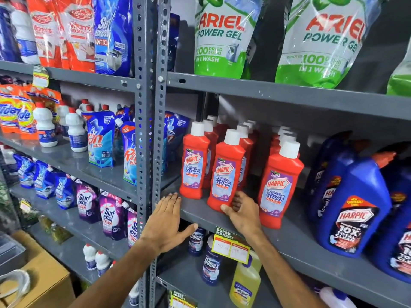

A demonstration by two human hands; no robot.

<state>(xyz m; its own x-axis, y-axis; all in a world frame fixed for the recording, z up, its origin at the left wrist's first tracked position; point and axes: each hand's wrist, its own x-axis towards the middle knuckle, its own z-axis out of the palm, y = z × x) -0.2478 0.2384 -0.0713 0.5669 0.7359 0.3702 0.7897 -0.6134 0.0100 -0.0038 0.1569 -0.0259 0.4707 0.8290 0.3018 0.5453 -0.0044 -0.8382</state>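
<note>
At the shelf [200,211] edge, right hand [243,215] grips a red bottle [226,174]; left hand [166,223] grip wide, flat.

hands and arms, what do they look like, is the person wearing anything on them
Both are bare: the left hand and right hand have no gloves. No ring, watch or bracelet shows. The left forearm and right forearm are uncovered, with no sleeve showing down to the bottom edge of the head view.
</note>
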